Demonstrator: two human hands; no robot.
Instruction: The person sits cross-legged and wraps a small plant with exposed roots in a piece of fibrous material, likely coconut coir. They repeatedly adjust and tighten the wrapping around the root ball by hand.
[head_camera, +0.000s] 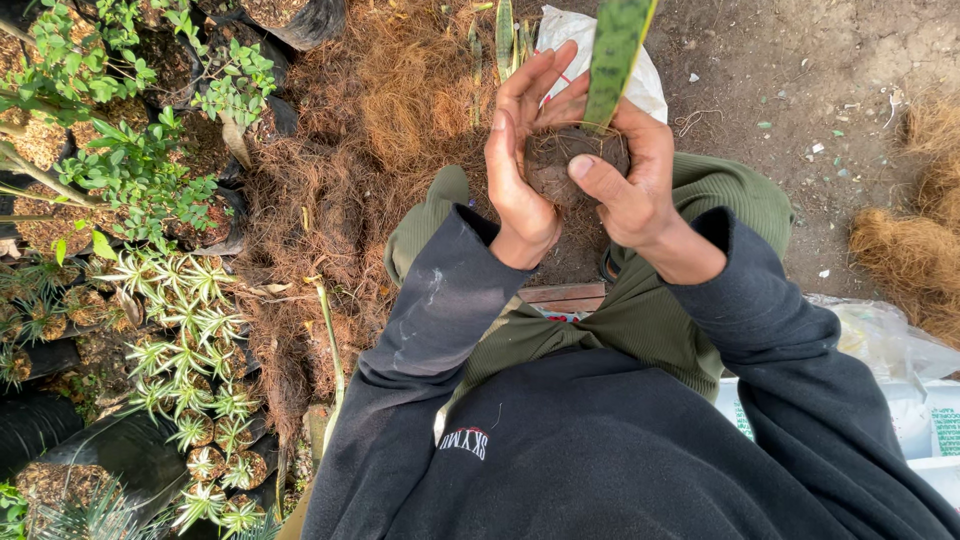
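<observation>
Two hands, left hand (520, 160) and right hand (625, 170), each grip pressed around one root ball (560, 165) bearing one mottled leaf (612, 55).

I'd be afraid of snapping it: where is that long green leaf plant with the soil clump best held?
Probably by the root ball, cupped from both sides as the left hand and right hand do now. The clump is round and crumbly, while the leaf rises thin and stiff above it.

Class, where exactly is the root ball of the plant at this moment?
In the head view, the root ball sits upper centre, cupped between the left hand and right hand, above the green-trousered knees, with its long green leaf rising from it.
</observation>
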